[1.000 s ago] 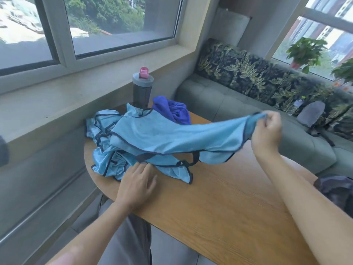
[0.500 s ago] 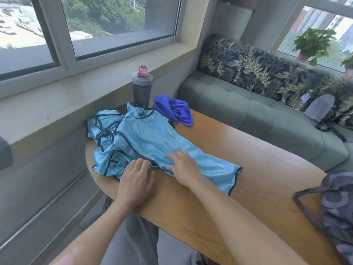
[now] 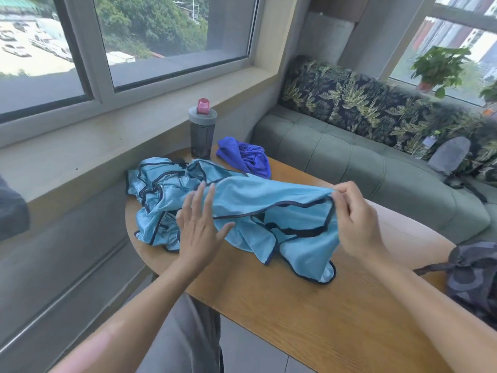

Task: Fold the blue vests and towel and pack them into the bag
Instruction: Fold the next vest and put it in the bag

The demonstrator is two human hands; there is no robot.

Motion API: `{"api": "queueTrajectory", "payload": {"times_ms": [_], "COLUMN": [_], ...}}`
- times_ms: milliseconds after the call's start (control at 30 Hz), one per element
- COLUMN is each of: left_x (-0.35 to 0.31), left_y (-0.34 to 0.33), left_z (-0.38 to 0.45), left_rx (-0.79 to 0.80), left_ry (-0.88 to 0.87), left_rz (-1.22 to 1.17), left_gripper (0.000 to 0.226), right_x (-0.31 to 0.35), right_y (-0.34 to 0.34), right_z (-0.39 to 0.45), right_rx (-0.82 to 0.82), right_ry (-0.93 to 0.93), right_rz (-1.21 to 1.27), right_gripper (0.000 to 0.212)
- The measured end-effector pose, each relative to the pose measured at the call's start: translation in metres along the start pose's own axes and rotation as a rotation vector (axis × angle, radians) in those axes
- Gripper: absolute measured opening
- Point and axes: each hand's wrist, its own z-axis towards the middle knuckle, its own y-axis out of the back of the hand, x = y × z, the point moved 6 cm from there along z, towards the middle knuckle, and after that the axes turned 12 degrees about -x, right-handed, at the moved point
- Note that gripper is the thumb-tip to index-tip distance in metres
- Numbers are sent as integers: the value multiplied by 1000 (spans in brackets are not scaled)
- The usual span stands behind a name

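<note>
A light blue vest (image 3: 271,200) with dark trim is lifted off the wooden table (image 3: 309,313). My right hand (image 3: 355,222) pinches its upper edge at the right. My left hand (image 3: 200,224) hovers open with spread fingers at the vest's left part. A second crumpled light blue vest (image 3: 156,189) lies under it at the table's far left end. A dark blue towel (image 3: 247,158) lies bunched at the back of the table. The grey patterned bag (image 3: 473,281) sits at the table's right edge, partly cut off.
A grey bottle (image 3: 201,130) with a pink cap stands by the window sill behind the vests. A green sofa (image 3: 376,168) with leaf-print cushions runs along the right. Potted plants (image 3: 438,68) stand on the far sill.
My right hand left the flat vest, took its edge and lifted it up to the right. My left hand rose from the table edge and opened over the cloth.
</note>
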Motion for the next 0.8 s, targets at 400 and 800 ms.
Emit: {"api": "queueTrajectory", "payload": {"times_ms": [400, 800], "left_x": [-126, -251], "left_y": [-20, 36], "left_z": [43, 74], "left_rx": [491, 900], "left_ry": [-57, 344], "left_rz": [-426, -1220], "left_gripper": [34, 30], "right_x": [-38, -72], "right_y": [134, 172], "right_z": [17, 70], "right_rx": [-130, -140], "right_ry": [31, -167], "right_rz": [-259, -447], "right_gripper": [17, 11]}}
